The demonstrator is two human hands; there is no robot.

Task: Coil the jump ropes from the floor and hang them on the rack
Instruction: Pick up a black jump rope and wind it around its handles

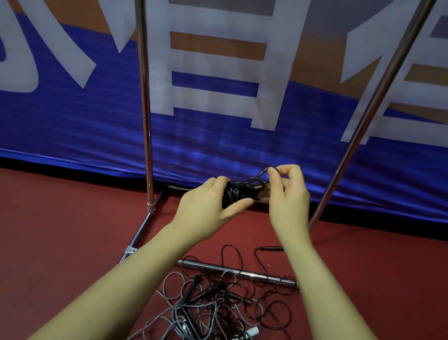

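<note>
Nearest, below and between both forearms, a tangle of loose jump ropes point(222, 312) sprawls on the red floor point(50, 250), black and grey cords looping over the rack's low front bar point(239, 272); one black handle point(271, 248) lies just below the right wrist. To the left of the left arm the floor is open as far as the banner.

Higher up, the left hand point(209, 209) curls round a black coiled rope point(238, 193), thumb under the bundle, fingers over it. The bundle's long axis runs from lower left up to the right, toward the right hand point(289, 199), which pinches a small loop of the cord at its upper end.

Beyond the hands, two chrome uprights point(144, 83) rise on either side, and a blue banner point(74, 120) closes the far edge.
</note>
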